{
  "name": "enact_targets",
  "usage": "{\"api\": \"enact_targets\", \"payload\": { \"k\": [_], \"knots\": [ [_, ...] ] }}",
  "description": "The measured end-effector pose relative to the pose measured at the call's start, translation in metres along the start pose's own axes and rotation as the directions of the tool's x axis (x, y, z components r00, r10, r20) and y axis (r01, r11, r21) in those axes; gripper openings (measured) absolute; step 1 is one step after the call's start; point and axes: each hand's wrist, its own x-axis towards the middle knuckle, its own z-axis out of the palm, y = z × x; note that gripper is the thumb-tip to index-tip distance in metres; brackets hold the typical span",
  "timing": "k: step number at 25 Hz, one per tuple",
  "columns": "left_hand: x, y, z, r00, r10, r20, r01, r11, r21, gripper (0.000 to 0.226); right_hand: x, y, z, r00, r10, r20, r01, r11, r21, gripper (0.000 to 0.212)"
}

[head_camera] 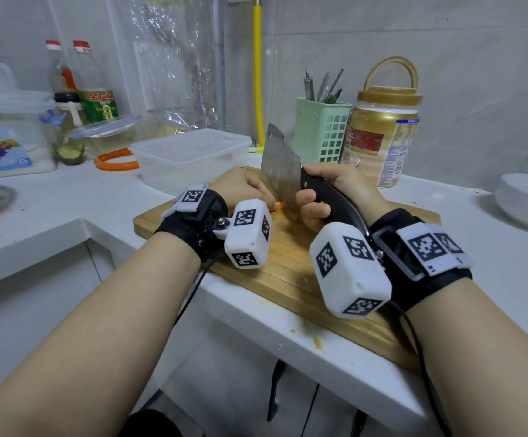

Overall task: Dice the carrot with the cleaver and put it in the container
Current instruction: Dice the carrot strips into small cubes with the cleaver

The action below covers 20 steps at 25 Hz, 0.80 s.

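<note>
Cleaver [280, 171] handle gripped by right hand [335, 190], blade edge down on carrot [280, 205]. Carrot pinned on wooden cutting board [288, 266] under curled left hand [243, 187], mostly hidden. Lidded clear container [190, 156] on counter [67, 200] just behind board.

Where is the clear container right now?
In the head view, the container sits on the counter just beyond the cutting board, left of the cleaver.
</note>
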Motion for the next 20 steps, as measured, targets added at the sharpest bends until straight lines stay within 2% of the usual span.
{"api": "enact_targets", "payload": {
  "k": [6, 11, 16, 20],
  "knots": [
    [0.0006, -0.0016, -0.0004, 1.000, 0.016, 0.010, -0.016, 1.000, -0.023, 0.009, 0.0028, -0.0016, 0.0034, 0.999, 0.024, -0.027, -0.026, 0.996, -0.085, 0.018],
    [0.0054, -0.0037, -0.0007, 1.000, -0.008, 0.019, 0.007, 1.000, 0.024, 0.016, -0.0018, -0.0051, -0.0002, 0.997, 0.076, -0.004, -0.076, 0.997, -0.012, 0.024],
    [0.0054, -0.0016, -0.0011, 0.999, -0.026, 0.024, 0.025, 0.998, 0.051, 0.007, -0.0008, -0.0050, -0.0005, 0.996, 0.083, -0.007, -0.083, 0.996, 0.011, 0.023],
    [0.0053, -0.0033, -0.0012, 1.000, -0.004, 0.021, 0.003, 0.999, 0.035, 0.010, 0.0000, -0.0014, -0.0005, 0.998, 0.064, -0.017, -0.064, 0.998, 0.030, 0.022]
  ]
}}
